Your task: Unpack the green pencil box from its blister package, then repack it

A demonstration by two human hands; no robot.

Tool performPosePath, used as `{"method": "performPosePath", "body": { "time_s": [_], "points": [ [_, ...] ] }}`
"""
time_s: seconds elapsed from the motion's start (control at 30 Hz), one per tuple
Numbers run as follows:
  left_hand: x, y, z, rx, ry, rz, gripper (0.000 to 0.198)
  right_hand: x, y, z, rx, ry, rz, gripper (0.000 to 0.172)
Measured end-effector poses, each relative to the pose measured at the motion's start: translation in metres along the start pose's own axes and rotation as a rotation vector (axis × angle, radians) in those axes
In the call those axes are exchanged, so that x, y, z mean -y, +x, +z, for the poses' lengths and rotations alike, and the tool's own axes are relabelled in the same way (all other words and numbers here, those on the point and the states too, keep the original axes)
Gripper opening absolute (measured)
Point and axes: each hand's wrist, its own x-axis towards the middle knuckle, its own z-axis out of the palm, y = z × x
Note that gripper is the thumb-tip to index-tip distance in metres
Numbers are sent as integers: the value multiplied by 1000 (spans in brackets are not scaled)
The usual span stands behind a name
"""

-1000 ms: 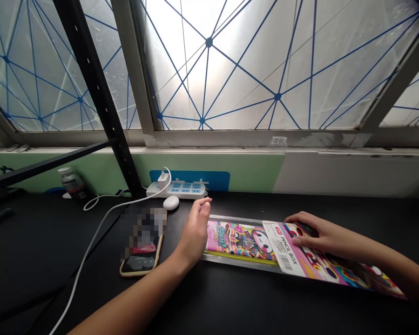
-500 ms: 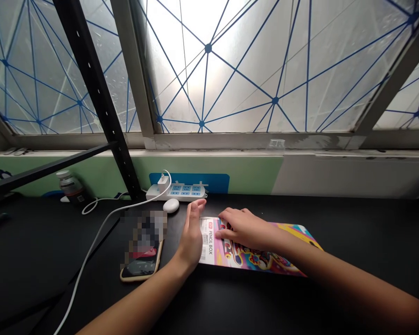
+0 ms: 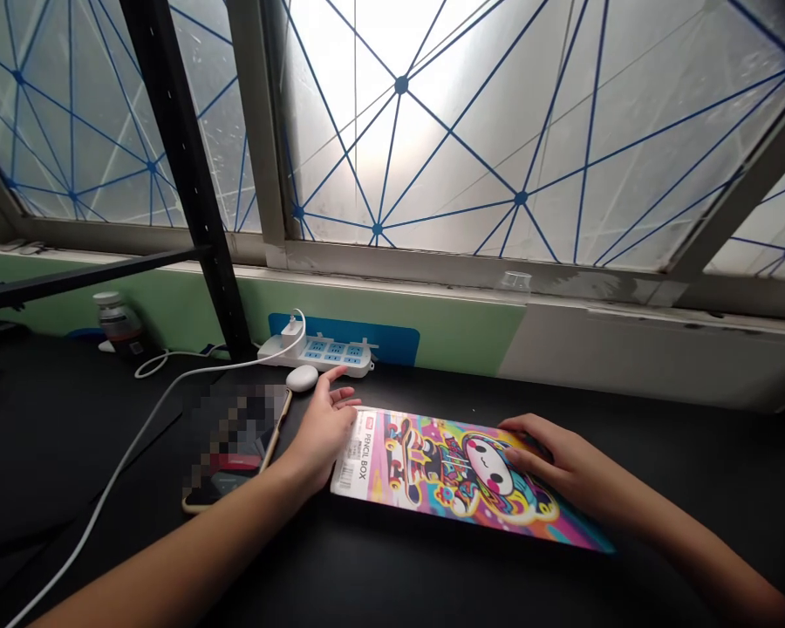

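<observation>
A flat, colourful pencil box (image 3: 432, 480) with a cartoon figure and a white "PENCIL BOX" label lies on the black desk. My left hand (image 3: 320, 427) is at its left end, palm side against the edge and fingers stretched out and apart. Over the box's right part, my right hand (image 3: 563, 462) has its thumb on the printed face and its fingers at the far edge; the fingertips are partly hidden. To the left of my left hand is a phone (image 3: 235, 480) in a tan-edged case, partly blurred out.
A white power strip (image 3: 327, 351) with a plugged-in charger stands against the wall. Near it lies a white rounded case (image 3: 302, 378). A white cable (image 3: 137, 436) crosses the desk's left side. Farther left are a bottle (image 3: 121, 327) and a black metal post (image 3: 189, 174).
My right hand has slid right along the pencil box, uncovering the cartoon figure. The box now sits more slanted, and my left hand's fingers have spread. The camera view has tilted slightly.
</observation>
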Motion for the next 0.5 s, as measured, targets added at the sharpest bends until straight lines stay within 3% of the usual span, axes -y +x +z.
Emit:
{"method": "performPosePath", "body": {
  "time_s": [0.23,0.5],
  "points": [
    [6,4,1,-54,-63,-27,53,14,2,10,-21,16,-16,48],
    [1,1,4,-32,-104,-55,25,16,1,8,-132,-21,-39,45]
  ]
}}
